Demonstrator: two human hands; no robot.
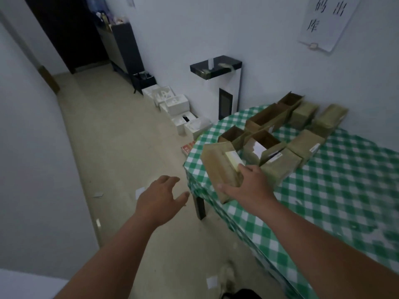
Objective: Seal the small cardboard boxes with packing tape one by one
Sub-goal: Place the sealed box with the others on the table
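— Beige flooring [121,147] is filling the left and middle of the frame, running up to a dark doorway at the upper left. What is sitting on the right?

— A surface under a green-and-white checked cloth [323,201] is taking up the right side, with one dark leg [199,205] showing below its near corner. Small cardboard boxes [300,117] are crowding its far end, around the centre right of the frame; several are standing open with flaps up, and others are lying closed.

— And the hands?

— The right hand [248,184] is gripping one small cardboard box [220,169] at the surface's near left corner. Its grip is closed on the box: thumb lying along the box's lower side, fingers curling over the upper edge beside a pale label [233,159]. The box is tilting, and I cannot tell whether it is resting on the cloth or being lifted just clear of it.

— The left one?

— The left hand [160,196] is hovering over the floor, left of the surface's corner, apart from the box. Its grip is open, fingers spread and relaxed, holding nothing.

— Anything behind?

— A white floor-standing unit with a black top [216,67] is standing against the wall in the upper middle, white foam boxes [172,102] are lining the wall to its left, and a paper notice with printed characters [326,20] is hanging at the upper right. White paper scraps [211,282] are lying on the floor.
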